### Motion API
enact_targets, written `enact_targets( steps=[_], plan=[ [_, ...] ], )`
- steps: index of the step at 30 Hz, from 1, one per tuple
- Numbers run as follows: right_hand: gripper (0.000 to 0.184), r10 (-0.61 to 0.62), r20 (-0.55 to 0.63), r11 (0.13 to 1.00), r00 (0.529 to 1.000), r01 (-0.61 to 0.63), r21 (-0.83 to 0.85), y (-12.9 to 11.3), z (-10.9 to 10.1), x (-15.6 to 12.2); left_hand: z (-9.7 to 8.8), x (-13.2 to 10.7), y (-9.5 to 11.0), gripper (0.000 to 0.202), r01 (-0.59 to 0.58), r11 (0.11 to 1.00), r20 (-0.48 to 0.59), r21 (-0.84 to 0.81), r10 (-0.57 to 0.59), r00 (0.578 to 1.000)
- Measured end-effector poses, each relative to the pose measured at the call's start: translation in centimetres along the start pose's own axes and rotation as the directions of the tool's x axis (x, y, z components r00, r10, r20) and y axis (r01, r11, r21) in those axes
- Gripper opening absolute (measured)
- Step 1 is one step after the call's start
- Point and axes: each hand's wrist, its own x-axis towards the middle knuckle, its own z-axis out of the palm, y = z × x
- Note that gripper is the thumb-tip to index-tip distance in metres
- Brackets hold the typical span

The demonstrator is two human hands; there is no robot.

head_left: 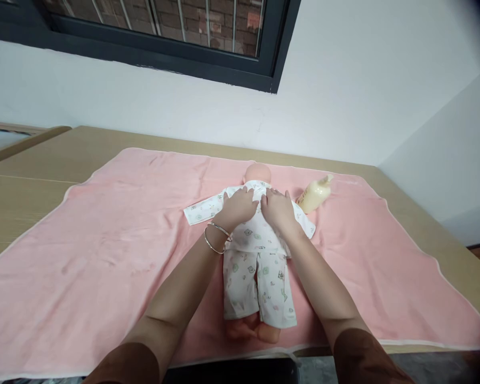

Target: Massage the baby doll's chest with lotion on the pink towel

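A baby doll (257,173) in white printed pyjamas (260,277) lies on a pink blanket (104,240), head away from me and bare feet toward me. My left hand (240,208), with two silver bangles on its wrist, lies flat on the doll's chest at the left. My right hand (278,209) lies flat on the chest at the right, fingers stretched toward the collar. Both hands press on the white top and hold nothing. A cream bottle (315,194) lies on its side just right of the doll's shoulder.
The blanket covers most of a light wooden table (32,176) set against a white wall. A dark-framed window (164,37) is above. The table's near edge runs just below the doll's feet. Another wooden edge shows at far left.
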Motion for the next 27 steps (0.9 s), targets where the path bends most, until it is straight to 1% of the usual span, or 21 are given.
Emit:
enact_targets(
  steps=[3,6,8,11,13,16,19,22,25,27],
  plan=[
    [0.04,-0.068,0.024,0.997,0.997,0.069,-0.041,-1.0,-1.2,-0.9,-0.7,-0.7,0.9,0.039,0.002,0.997,-0.011,0.078,-0.001,1.0],
    [0.041,-0.08,0.027,0.997,0.996,0.08,-0.02,-1.0,-1.3,-0.9,-0.4,-0.3,0.9,0.037,0.051,0.996,-0.077,0.069,-0.046,0.996],
    [0.045,-0.044,0.031,0.999,0.999,0.043,0.017,-0.5,-0.7,-0.5,0.3,0.4,0.4,0.039,0.077,0.996,-0.149,0.036,-0.07,0.986],
    [0.06,0.033,0.044,0.998,0.998,-0.035,0.058,0.3,0.8,0.5,1.8,1.4,-0.3,0.045,0.108,0.994,-0.236,0.013,-0.102,0.967],
    [0.066,0.071,0.049,0.993,0.996,-0.075,0.087,0.6,1.7,0.9,2.6,1.9,-0.4,0.05,0.142,0.99,-0.255,0.004,-0.136,0.957],
    [0.068,0.103,0.039,0.984,0.994,-0.108,0.143,0.8,2.5,1.2,3.7,2.4,-0.6,0.056,0.188,0.982,-0.277,-0.027,-0.188,0.942],
    [0.068,0.115,0.02,0.975,0.993,-0.116,0.192,0.8,3.0,1.3,4.3,2.8,-0.9,0.059,0.181,0.98,-0.291,-0.083,-0.198,0.936],
    [0.067,0.126,-0.032,0.966,0.992,-0.115,0.232,0.8,3.2,1.2,4.7,3.1,-1.3,0.059,0.166,0.979,-0.303,-0.12,-0.195,0.933],
    [0.07,0.138,-0.145,0.962,0.98,-0.098,0.254,0.6,3.1,0.7,4.8,3.3,-1.6,0.06,0.157,0.977,-0.303,-0.145,-0.195,0.933],
    [0.072,0.115,-0.219,0.97,0.969,-0.062,0.235,0.4,3.0,0.4,4.9,3.3,-1.8,0.061,0.148,0.976,-0.299,-0.162,-0.192,0.935]
  ],
)
